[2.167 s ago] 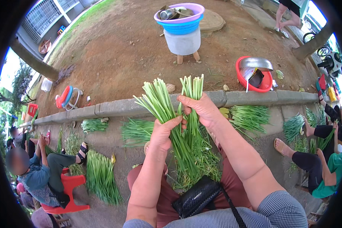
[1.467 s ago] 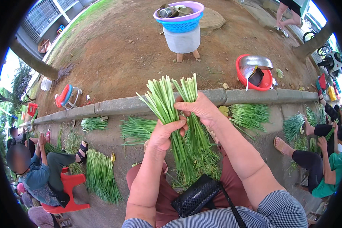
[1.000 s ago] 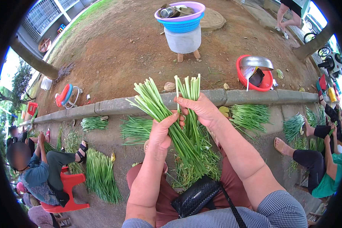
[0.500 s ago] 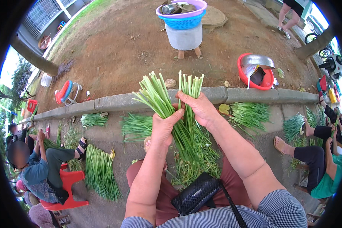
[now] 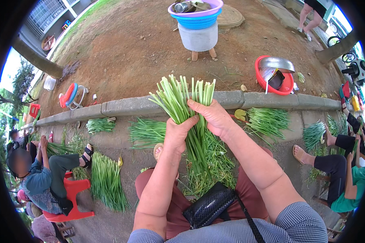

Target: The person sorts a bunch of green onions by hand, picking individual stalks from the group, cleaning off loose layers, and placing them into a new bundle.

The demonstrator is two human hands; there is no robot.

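Note:
In front of me I hold a bunch of long green stems (image 5: pixel 175 99), which look like garlic chives, with pale ends upward and leafy green tips hanging down. My left hand (image 5: pixel 180 135) is closed round the left part of the bunch, thumb across the stems. Wrapped round the right part is my right hand (image 5: pixel 214 117), its thumb also lying over the stems. The two parts touch each other between my hands. Below, a loose heap of green trimmings (image 5: pixel 215 162) lies on the ground between my knees. My palm-side fingers are mostly hidden by the stems.
Bundles of green stems lie at the left (image 5: pixel 107 182), beside the stone curb (image 5: pixel 129 106) and at the right. Beyond the curb are a red basin (image 5: pixel 287 87) and a stool bearing a blue basket (image 5: pixel 198 22). Seated people work on both sides. A black bag (image 5: pixel 209 208) rests on my lap.
The left part of the bunch has come rightward against the right part, closing the gap between the pale ends. My left hand has shifted slightly toward my right.

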